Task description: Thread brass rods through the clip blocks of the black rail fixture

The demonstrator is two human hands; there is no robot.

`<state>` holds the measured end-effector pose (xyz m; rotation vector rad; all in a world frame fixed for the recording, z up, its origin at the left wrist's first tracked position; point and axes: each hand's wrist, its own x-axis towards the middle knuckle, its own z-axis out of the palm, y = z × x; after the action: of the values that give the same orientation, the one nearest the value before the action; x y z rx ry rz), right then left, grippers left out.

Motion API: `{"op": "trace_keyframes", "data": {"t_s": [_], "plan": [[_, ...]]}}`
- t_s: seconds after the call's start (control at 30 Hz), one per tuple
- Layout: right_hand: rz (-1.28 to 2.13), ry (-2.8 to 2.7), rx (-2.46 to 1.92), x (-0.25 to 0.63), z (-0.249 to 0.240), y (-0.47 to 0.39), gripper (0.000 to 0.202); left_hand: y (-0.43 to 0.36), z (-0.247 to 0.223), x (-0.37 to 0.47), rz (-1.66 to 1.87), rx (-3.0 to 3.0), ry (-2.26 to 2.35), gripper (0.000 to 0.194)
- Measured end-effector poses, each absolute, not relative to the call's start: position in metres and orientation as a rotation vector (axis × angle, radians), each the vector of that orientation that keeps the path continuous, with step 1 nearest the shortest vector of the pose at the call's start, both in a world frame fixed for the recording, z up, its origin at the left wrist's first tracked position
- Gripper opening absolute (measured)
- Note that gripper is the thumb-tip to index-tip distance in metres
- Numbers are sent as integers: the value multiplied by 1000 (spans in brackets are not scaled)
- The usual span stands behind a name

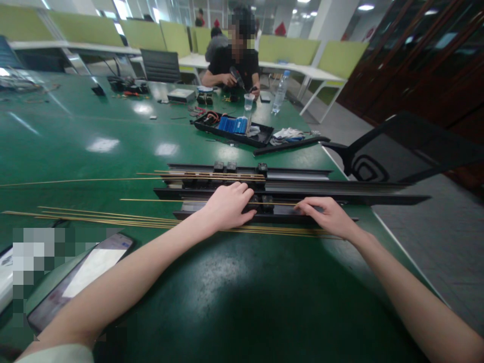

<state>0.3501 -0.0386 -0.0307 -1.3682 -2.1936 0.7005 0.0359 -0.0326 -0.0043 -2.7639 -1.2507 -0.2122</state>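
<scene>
A thin brass rod (pixel 162 200) runs lengthwise over the nearest black rail (pixel 291 219). My right hand (pixel 328 216) pinches this rod close to its right end, between thumb and fingertips. Palm down, my left hand (pixel 229 205) reaches over the same rail, its thumb and fingers curled around a small black block (pixel 253 203); part of the block is hidden. A second black block (pixel 267 203) sits just to the right. Behind my hands lie more black rails (pixel 340 185), with several blocks (pixel 261 168) and brass rods (pixel 212 176) along them.
Several loose brass rods (pixel 109 218) lie in front of the rails. A phone (pixel 81 280) is under my left forearm. Farther back are a black tray (pixel 260 136) with blue parts, a water bottle (pixel 280 93) and a co-worker (pixel 234 65) holding a tool. A chair (pixel 408 146) stands right.
</scene>
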Motion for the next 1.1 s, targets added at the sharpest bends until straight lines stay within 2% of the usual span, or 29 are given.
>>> {"op": "trace_keyframes", "data": {"t_s": [0.5,0.73,0.87,1.1], "plan": [[610,-2233,-1379,364,-31,-45,43,-33,-4,36,-220,-2772,-1254,34],[144,-2337,-1398,375,-32,-45,28,-32,-5,35,-230,-2786,-1258,35],[-43,-2288,-1248,354,-18,-44,22,-31,-6,35,-239,-2781,-1254,35],[-12,-2520,-1065,289,-3,-28,30,-32,-6,35,-253,-2780,-1244,35]]}}
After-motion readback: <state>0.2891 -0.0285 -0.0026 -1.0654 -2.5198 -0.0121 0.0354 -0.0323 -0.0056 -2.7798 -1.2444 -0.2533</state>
